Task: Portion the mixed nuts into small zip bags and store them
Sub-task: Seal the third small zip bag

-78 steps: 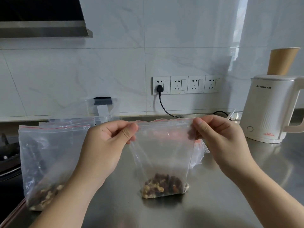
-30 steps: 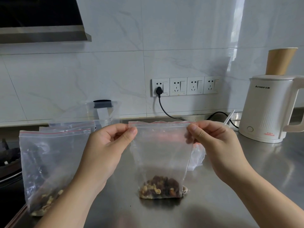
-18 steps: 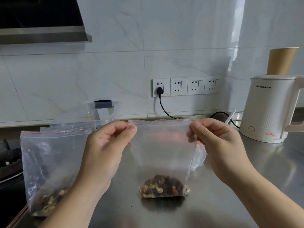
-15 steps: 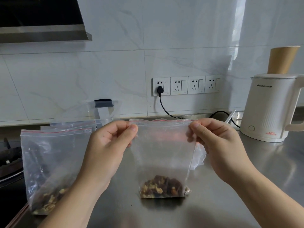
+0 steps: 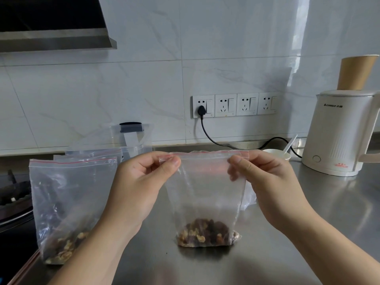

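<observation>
A small clear zip bag point(image 5: 205, 188) with a red line along its top stands upright on the steel counter point(image 5: 308, 212), a portion of mixed nuts point(image 5: 205, 235) at its bottom. My left hand point(image 5: 141, 186) pinches the bag's top left corner. My right hand point(image 5: 265, 186) pinches the zip strip near the top right corner. A second zip bag point(image 5: 67, 202) with nuts at its bottom stands at the left, close to the counter's edge.
A white electric kettle point(image 5: 341, 132) stands at the right with a brown paper cup point(image 5: 357, 73) on its lid. A white bowl with a spoon point(image 5: 277, 154) sits behind my right hand. More clear bags point(image 5: 131, 140) lean on the wall. A stove point(image 5: 14, 198) lies at far left.
My right hand's pinch has slid a little left along the zip strip. The bag and my left hand stay about where they were.
</observation>
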